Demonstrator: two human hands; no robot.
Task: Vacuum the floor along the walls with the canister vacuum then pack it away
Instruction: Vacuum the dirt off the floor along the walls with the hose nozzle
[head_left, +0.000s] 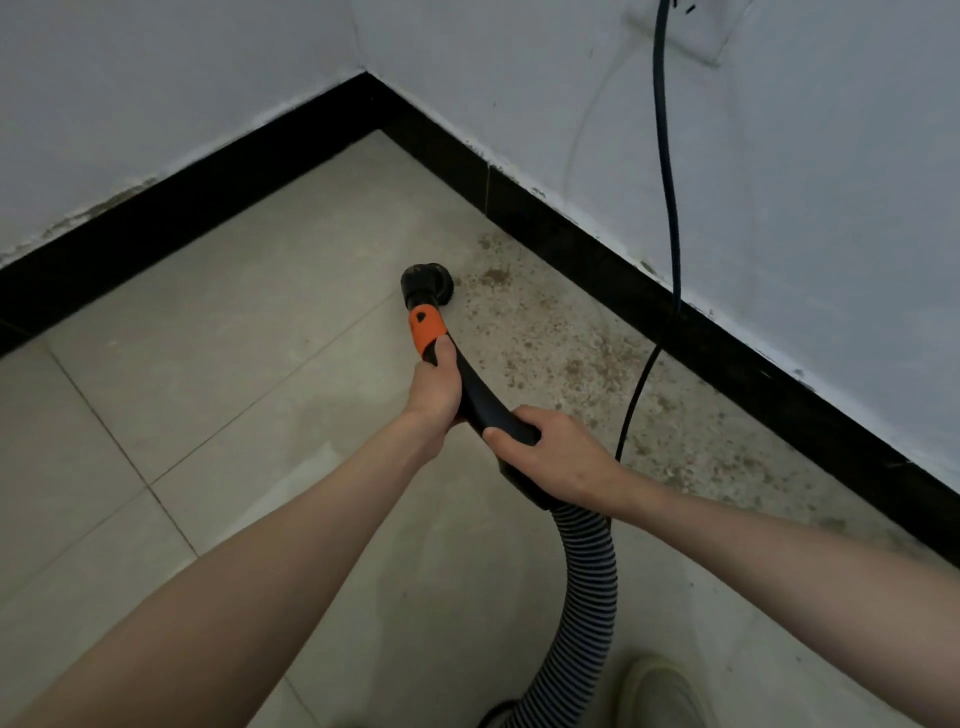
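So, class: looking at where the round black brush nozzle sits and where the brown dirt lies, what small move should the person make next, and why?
Probably sweep the round black brush nozzle rightward toward the black skirting board. The brown dirt specks lie between nozzle and skirting, uncleaned, while the tiles to the left look clean. Both the left hand and right hand grip the curved black handle, ready to steer.

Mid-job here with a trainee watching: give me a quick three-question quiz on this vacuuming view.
1. True or false: the brush nozzle is pressed against the black baseboard.
2. Which hand grips nearer the orange collar? A) left hand B) right hand
3. Fill in: the brown debris lies along the ____-hand wall, where the black cord hangs.

Key: 1. False, it sits on the tile clear of the baseboard. 2. A. 3. Right.
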